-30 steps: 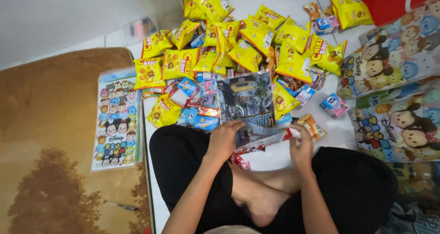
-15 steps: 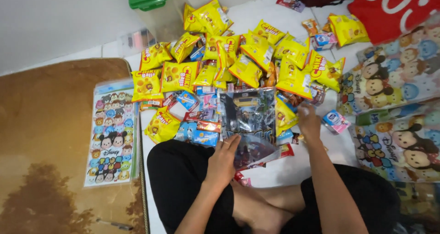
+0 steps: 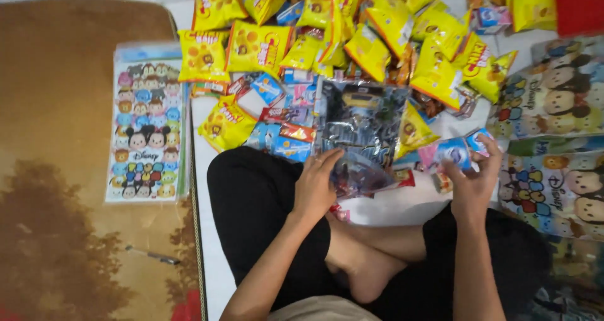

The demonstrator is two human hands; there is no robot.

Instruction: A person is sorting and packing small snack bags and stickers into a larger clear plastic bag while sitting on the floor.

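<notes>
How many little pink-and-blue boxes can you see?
3 show: one small pink-and-blue carton held in the right hand, a second at its fingertips, a third at top right among yellow snack packets. The pile may hide more.

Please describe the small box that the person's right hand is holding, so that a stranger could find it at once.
Start at the big heap of yellow snack bags on the floor. Below its right edge, the right hand holds up a small carton. It is pink and blue, not yellow, and unlike its neighbours it is lifted off the floor.
</notes>
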